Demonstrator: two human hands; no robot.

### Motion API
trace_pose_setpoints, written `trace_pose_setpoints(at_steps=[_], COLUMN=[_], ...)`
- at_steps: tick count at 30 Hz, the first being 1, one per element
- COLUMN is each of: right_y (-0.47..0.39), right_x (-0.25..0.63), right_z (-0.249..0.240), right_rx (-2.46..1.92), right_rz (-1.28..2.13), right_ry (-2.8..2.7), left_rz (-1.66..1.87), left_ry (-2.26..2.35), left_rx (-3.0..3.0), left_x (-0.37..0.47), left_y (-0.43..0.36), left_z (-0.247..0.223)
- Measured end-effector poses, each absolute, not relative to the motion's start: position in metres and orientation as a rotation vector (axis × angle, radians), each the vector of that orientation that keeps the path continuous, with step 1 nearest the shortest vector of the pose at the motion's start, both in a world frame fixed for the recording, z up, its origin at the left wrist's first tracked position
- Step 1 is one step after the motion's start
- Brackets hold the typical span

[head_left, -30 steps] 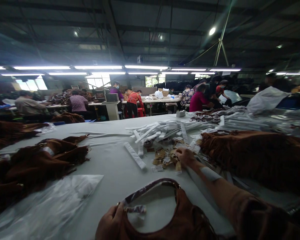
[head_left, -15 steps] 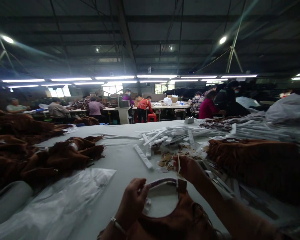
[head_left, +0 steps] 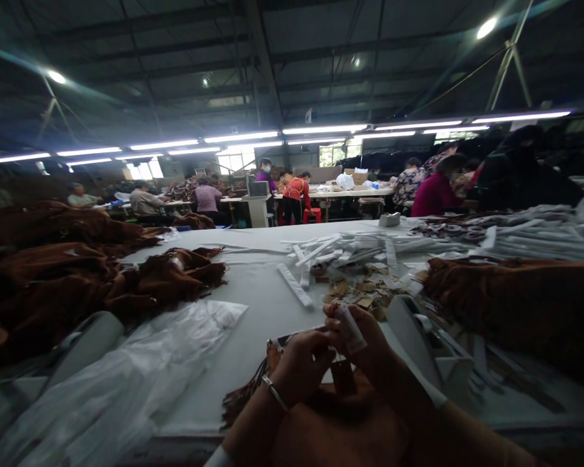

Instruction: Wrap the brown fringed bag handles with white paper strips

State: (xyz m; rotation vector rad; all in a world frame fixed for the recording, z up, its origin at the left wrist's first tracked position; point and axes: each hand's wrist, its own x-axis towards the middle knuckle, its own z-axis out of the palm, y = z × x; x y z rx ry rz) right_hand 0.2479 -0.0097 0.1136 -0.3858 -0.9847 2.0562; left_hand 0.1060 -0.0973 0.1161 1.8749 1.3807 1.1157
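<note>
My right hand pinches a small translucent plastic sleeve, which stands up from its fingers. My left hand, with a bracelet at the wrist, has its fingers closed right against the right fingertips; what they grip is hidden. Below both hands lies a brown fringed bag, close to my body. Its handle shows partly at the left and runs behind my left hand. A brown tab hangs beneath the right hand.
Small tan pieces and white wrapped strips are heaped beyond my hands. Brown bags pile at left and right. Plastic sheeting covers the left front. A grey-white dispenser stands at right. Several people work farther back.
My left hand has moved right and up from the bag's handle to meet my right hand. The piece in the right hand is now turned to show its flat translucent face. The view has shifted left.
</note>
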Motion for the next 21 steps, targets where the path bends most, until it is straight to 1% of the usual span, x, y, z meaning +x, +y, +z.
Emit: trace_pose_setpoints(at_steps=[3,6,8,10,12,16,21], right_y=[-0.012,-0.011,-0.011,-0.014,-0.021,-0.041,-0.054], right_x=[0.252,0.267,0.275,0.278,0.274,0.256,0.246], right_z=[0.106,0.091,0.079,0.073,0.075,0.095,0.106], right_rx=[-0.401,-0.552,-0.543,-0.411,-0.298,-0.247,-0.227], right_rz=[2.023,1.881,1.881,1.947,1.95,1.897,1.904], right_ry=[-0.921,-1.061,-1.182,-1.253,-1.346,-1.537,-1.563], left_rz=[1.101,1.06,0.946,0.778,0.682,0.65,0.688], left_ry=[1.468,1.598,1.689,1.697,1.598,1.408,1.545], left_rx=[1.902,2.029,2.141,2.264,2.345,2.3,2.357], left_x=[0.1,0.089,0.084,0.085,0.091,0.103,0.095], left_y=[-0.097,-0.098,-0.098,-0.097,-0.096,-0.094,-0.099], left_z=[0.115,0.125,0.139,0.156,0.172,0.199,0.218])
